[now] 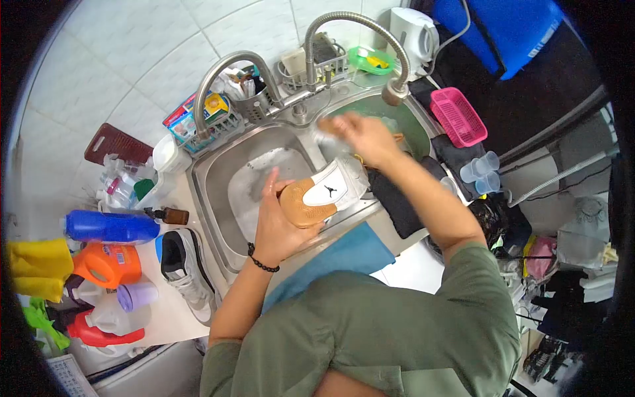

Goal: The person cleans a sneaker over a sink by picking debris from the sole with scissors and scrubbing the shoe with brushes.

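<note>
A white-and-tan sneaker (334,187), its sole (306,206) up, is grasped by the left hand (279,223) over the double sink's (254,159) near edge; the right hand (367,137) clutches a blurred, brush-like tool (325,128). Scrubbing seems underway, calling for a steady hold.

tan-and-white shoe sole (324,193), blue cloth (357,255), pink basket (463,119)

A black Jumpman logo (331,190) stands on the white midsection of the sneaker sole (316,197). The orange plastic jug (109,264) bears a label (122,255) too small to read.
</note>
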Demonstrator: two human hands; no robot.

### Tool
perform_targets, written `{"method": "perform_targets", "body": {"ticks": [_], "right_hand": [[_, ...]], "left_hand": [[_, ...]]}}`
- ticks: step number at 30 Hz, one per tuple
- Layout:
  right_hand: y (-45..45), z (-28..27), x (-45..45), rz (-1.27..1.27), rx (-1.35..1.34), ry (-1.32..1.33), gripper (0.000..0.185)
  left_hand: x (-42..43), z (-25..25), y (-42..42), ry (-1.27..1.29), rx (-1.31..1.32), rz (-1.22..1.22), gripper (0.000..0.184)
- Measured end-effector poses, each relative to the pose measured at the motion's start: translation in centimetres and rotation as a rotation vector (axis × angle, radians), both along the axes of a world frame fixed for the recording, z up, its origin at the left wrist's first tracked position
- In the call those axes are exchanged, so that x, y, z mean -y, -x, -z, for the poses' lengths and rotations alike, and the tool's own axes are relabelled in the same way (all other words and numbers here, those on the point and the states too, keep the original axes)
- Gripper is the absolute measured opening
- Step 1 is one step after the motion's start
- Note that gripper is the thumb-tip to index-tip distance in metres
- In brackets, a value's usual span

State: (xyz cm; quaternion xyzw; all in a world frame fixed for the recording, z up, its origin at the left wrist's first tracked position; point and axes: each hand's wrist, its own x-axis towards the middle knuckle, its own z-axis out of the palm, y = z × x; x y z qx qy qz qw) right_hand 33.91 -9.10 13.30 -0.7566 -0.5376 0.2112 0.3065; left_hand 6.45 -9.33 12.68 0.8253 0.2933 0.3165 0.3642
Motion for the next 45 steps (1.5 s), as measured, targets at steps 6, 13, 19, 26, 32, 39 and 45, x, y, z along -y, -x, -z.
{"method": "perform_targets", "body": {"ticks": [6,13,19,26,32,39,45], "right_hand": [[4.6,5.1,3.2,-0.087,0.349,-0.063,0.067],[5.4,4.3,5.8,-0.183,0.464,0.108,0.066],[2.4,6.3,5.1,0.078,0.437,0.151,0.065],[3.2,5.8,5.0,0.063,0.389,0.052,0.060],[5.9,5.2,5.9,-0.321,0.566,-0.084,0.058],[4.9,6.8,5.6,-0.206,0.614,-0.294,0.052],[-1.7,7.1,3.1,0.073,0.371,0.228,0.061]], "left_hand": [[-0.1,3.6,1.3,0.069,0.079,-0.020,0.121],[-1.2,3.2,2.3,-0.072,-0.127,-0.019,0.097],[-2.5,2.8,3.0,-0.064,-0.243,0.027,0.087],[-1.8,2.7,2.0,-0.235,-0.532,-0.152,0.089],[-3.1,3.9,1.8,-0.205,-0.512,-0.052,0.078],[-2.8,2.3,1.3,-0.250,-0.551,-0.062,0.078],[-3.1,3.7,2.1,-0.308,-0.484,-0.006,0.080]]}}
